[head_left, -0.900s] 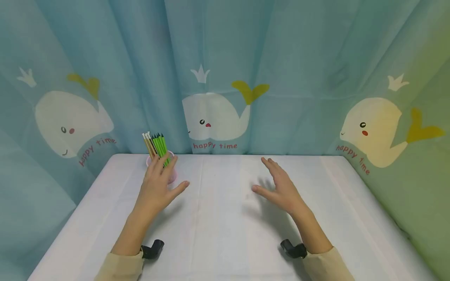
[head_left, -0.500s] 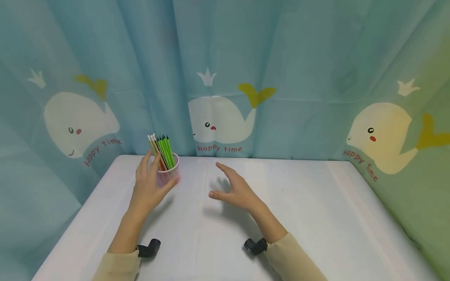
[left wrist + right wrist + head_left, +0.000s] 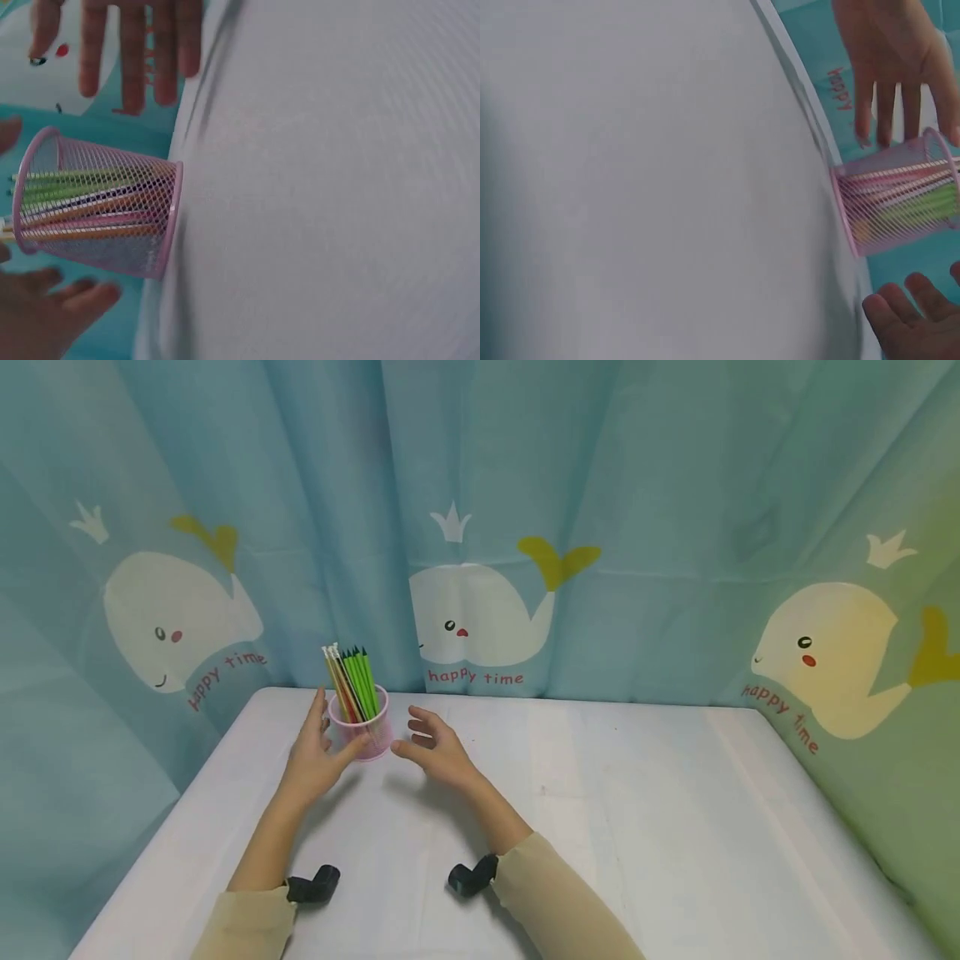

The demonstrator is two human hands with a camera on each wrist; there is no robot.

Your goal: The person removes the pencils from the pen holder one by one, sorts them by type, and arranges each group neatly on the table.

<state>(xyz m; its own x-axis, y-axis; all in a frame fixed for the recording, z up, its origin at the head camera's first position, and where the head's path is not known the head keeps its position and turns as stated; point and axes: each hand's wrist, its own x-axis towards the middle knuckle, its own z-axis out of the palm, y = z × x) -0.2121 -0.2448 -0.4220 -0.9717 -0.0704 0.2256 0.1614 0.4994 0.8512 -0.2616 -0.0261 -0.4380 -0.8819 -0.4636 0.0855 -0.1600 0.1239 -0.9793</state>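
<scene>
A pink mesh pencil cup (image 3: 372, 741) stands upright near the table's far left, also seen side-on in the left wrist view. Bright green pencils (image 3: 362, 681) and several tan and dark ones lean inside it, tips up. My left hand (image 3: 310, 760) is at the cup's left side, fingers extended and thumb across its front in the head view. To the right of the cup my right hand (image 3: 444, 755) faces it with fingers and thumb spread apart. Both wrist views show a gap between the right hand and the mesh wall (image 3: 896, 202).
The table (image 3: 645, 810) has a white cloth over it. Behind it hangs a blue-green curtain (image 3: 660, 485) printed with white whales. A black camera mount sits on each wrist, the left mount (image 3: 315, 885) and the right mount (image 3: 472, 877).
My right hand has swept left across the table to the cup's right side. The left hand has shifted slightly left and lower, from over the cup to beside it. The head view has turned slightly.
</scene>
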